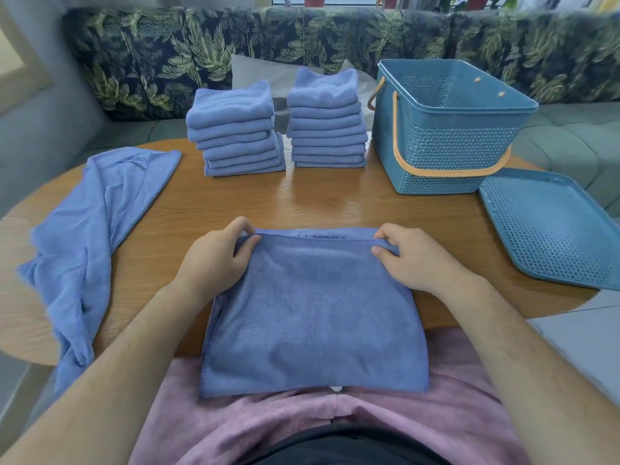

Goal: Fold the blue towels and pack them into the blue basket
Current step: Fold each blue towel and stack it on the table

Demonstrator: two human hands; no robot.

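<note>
A blue towel [315, 313] lies doubled over at the table's near edge, its lower part hanging onto my lap. My left hand [214, 260] pinches its far left corner and my right hand [416, 256] pinches its far right corner. An unfolded blue towel [97, 229] sprawls over the table's left side and droops off the edge. Two stacks of folded blue towels stand at the back: the left stack [238, 135] and the right stack [327, 122]. The blue basket [446, 142] with orange handles stands at the back right, and I see nothing inside it.
The basket's perforated blue lid [550, 229] lies flat at the right, overhanging the round wooden table [318, 203]. A leaf-patterned sofa [151, 55] runs behind the table, with a pale cushion behind the stacks.
</note>
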